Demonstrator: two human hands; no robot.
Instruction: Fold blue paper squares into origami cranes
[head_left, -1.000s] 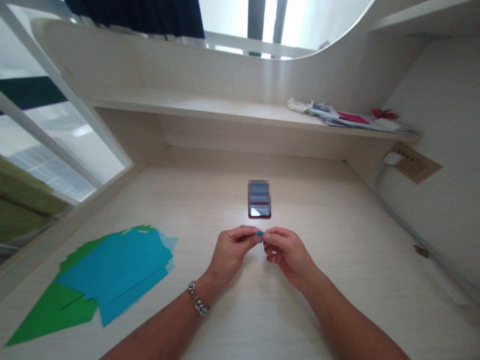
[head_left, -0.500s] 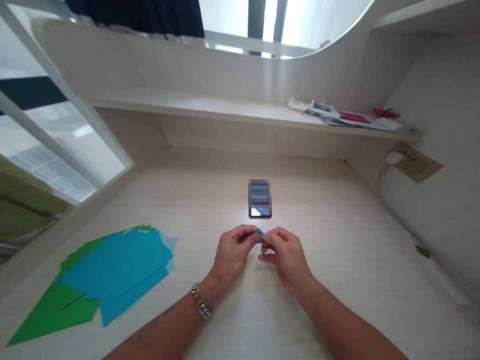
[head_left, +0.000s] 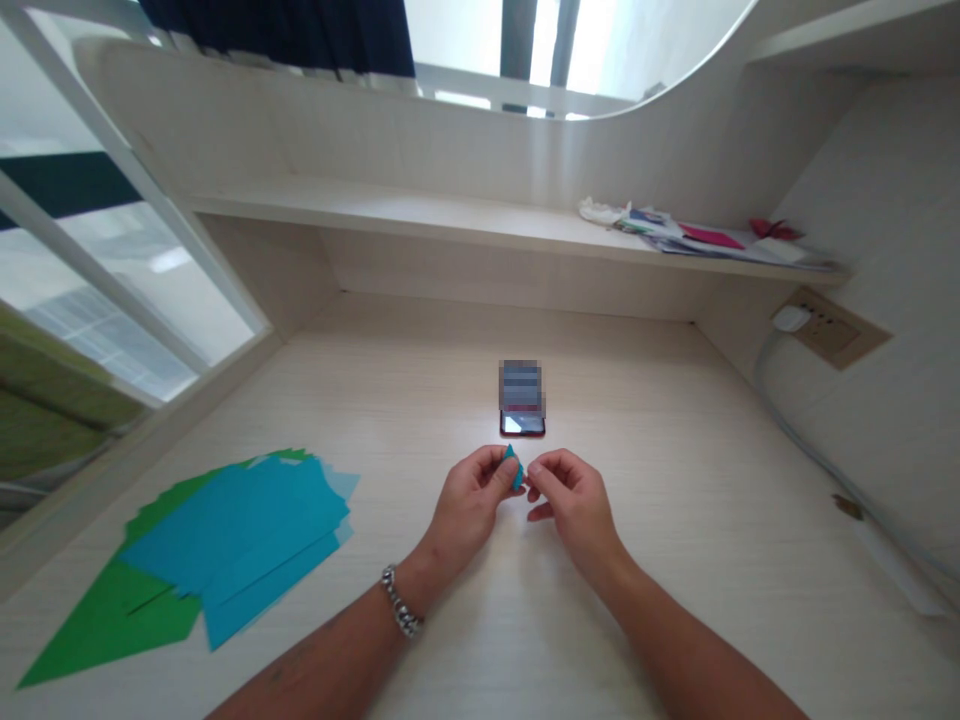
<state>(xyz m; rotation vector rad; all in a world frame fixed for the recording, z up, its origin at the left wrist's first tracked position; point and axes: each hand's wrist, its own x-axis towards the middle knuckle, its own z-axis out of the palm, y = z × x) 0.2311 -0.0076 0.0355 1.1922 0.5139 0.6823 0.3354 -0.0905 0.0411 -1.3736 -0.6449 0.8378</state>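
Between the thumb and fingers of my left hand (head_left: 471, 497) is a small folded piece of blue paper (head_left: 514, 466), its pointed tip sticking up past the thumb. My right hand (head_left: 571, 497) is just to the right of it, thumb and index finger drawn together in a pinch. Whether those fingertips hold a bit of the paper is too small to make out. Both hands are over the desk, just in front of a phone (head_left: 523, 398) that lies with its screen up and partly pixelated.
Loose blue sheets (head_left: 262, 530) overlap green sheets (head_left: 97, 620) on the left of the desk (head_left: 390, 390). Papers (head_left: 709, 238) rest on the shelf (head_left: 420, 218) above. At right, a cable (head_left: 795, 440) runs down from a wall socket (head_left: 832, 325).
My right fingertips have drawn slightly right, off the blue paper. The paper has turned in my left hand and more of it shows, its tip pointing up.
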